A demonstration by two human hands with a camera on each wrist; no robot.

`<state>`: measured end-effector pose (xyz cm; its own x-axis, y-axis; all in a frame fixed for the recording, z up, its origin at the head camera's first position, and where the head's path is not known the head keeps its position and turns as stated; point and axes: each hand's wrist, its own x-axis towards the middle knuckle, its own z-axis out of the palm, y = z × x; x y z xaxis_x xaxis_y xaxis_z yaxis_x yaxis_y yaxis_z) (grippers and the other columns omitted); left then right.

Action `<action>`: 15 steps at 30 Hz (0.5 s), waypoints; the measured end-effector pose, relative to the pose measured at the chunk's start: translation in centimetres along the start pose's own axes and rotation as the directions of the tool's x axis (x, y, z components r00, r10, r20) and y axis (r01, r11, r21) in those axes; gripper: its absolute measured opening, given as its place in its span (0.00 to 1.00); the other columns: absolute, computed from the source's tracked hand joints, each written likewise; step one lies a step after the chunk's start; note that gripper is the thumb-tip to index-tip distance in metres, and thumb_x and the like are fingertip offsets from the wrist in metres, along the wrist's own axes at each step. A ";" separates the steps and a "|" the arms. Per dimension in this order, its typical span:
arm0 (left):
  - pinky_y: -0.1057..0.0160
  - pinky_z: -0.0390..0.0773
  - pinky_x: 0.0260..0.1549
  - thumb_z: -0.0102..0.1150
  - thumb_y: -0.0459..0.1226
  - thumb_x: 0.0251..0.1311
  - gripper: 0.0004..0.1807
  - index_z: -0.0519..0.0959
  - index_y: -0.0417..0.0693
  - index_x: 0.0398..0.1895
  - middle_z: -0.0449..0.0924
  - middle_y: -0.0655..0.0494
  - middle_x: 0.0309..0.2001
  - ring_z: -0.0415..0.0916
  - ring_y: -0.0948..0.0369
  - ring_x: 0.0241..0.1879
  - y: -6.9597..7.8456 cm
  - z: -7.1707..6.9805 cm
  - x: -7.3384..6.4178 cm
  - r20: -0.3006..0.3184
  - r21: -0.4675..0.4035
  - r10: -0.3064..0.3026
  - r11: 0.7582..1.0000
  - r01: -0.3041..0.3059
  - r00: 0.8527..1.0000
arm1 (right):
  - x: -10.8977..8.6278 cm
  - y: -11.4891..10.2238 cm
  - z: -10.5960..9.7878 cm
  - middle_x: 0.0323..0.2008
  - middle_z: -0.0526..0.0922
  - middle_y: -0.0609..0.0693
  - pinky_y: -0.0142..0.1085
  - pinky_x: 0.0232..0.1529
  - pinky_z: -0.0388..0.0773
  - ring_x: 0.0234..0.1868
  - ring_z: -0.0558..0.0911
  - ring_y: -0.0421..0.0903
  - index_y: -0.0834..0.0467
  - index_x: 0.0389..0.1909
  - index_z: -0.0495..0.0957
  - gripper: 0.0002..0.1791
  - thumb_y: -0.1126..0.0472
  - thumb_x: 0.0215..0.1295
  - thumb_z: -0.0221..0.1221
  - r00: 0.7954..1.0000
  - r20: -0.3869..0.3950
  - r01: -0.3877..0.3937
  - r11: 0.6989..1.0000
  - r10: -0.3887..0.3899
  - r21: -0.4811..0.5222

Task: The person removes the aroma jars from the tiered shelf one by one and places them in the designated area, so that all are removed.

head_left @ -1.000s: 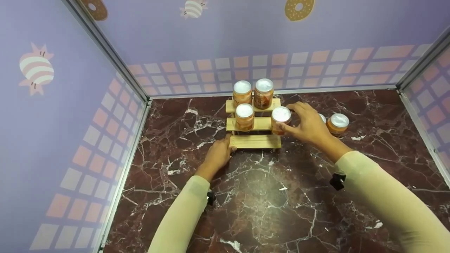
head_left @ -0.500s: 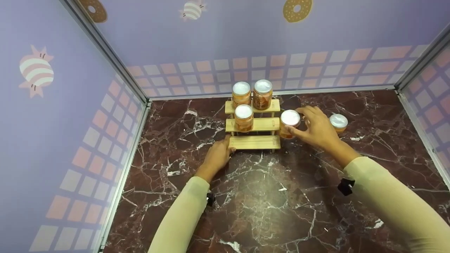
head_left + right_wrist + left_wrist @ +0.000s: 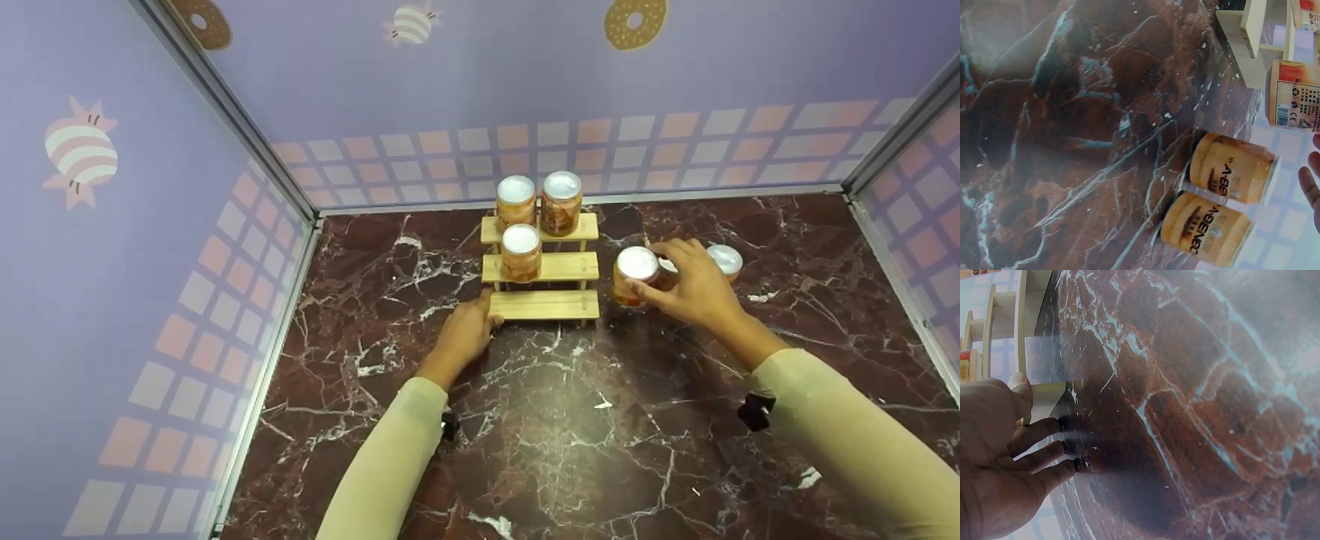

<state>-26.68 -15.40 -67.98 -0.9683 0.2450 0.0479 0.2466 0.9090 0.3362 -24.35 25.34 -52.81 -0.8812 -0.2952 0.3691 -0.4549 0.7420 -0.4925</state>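
Note:
A three-step wooden rack [image 3: 547,305] stands on the marble tabletop. Two jars [image 3: 562,206] with pale lids are on its top step, and another jar [image 3: 520,259] is at the left of its middle step. My left hand [image 3: 465,330] grips the lowest step's left end; in the left wrist view the thumb [image 3: 1021,388] lies against the wood. To the right of the rack, my right hand [image 3: 697,289] holds a jar [image 3: 628,289] between thumb and fingers. The right wrist view shows this jar [image 3: 1297,98] raised above the tabletop, its printed label visible.
Two more jars [image 3: 1233,169] [image 3: 1207,228] stand side by side on the tabletop [image 3: 555,420]; in the head view my right hand partly covers them. Purple panels with printed squares enclose the back wall [image 3: 450,90] and both sides.
My right hand has carried its jar off the right end of the middle step, moving right and slightly toward me. The left hand and the rack have stayed in place.

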 end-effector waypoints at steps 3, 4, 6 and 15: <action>0.39 0.85 0.64 0.62 0.56 0.79 0.38 0.68 0.48 0.82 0.88 0.40 0.63 0.87 0.39 0.61 0.0 0.0 0.1 -0.004 0.001 0.007 1.000 -0.007 1.000 | -0.4 0.5 0.0 0.53 0.88 0.66 0.62 0.61 0.78 0.53 0.81 0.67 0.69 0.61 0.82 0.36 0.51 0.58 0.81 1.000 0.001 0.001 1.000 -0.001 -0.008; 0.39 0.85 0.64 0.62 0.55 0.79 0.38 0.68 0.48 0.82 0.88 0.40 0.63 0.87 0.39 0.61 0.0 0.0 0.1 -0.007 0.003 0.009 1.000 -0.009 1.000 | -0.5 0.6 -0.1 0.53 0.88 0.66 0.63 0.61 0.78 0.53 0.81 0.66 0.69 0.60 0.82 0.36 0.51 0.58 0.81 1.000 -0.001 0.002 1.000 -0.002 -0.011; 0.40 0.85 0.64 0.61 0.55 0.79 0.37 0.68 0.48 0.82 0.88 0.40 0.64 0.87 0.39 0.61 -0.1 0.1 0.0 -0.012 0.005 0.014 1.000 -0.014 1.000 | -0.8 0.8 -0.1 0.54 0.89 0.66 0.62 0.60 0.79 0.52 0.81 0.66 0.68 0.60 0.83 0.35 0.51 0.58 0.81 1.000 -0.007 0.007 1.000 -0.007 -0.015; 0.39 0.86 0.61 0.61 0.54 0.80 0.36 0.68 0.47 0.82 0.89 0.41 0.59 0.87 0.39 0.59 -0.1 0.2 -0.2 -0.032 0.014 0.027 1.000 -0.027 0.999 | -2.1 1.7 -0.3 0.54 0.89 0.64 0.61 0.52 0.81 0.50 0.80 0.62 0.67 0.59 0.83 0.35 0.50 0.57 0.82 1.000 0.005 0.008 0.999 -0.008 -0.042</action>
<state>-26.54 -15.48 -68.20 -0.9621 0.2585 0.0872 0.2727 0.9066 0.3220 -23.24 27.46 -54.17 -0.8783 -0.3044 0.3688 -0.4563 0.7640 -0.4561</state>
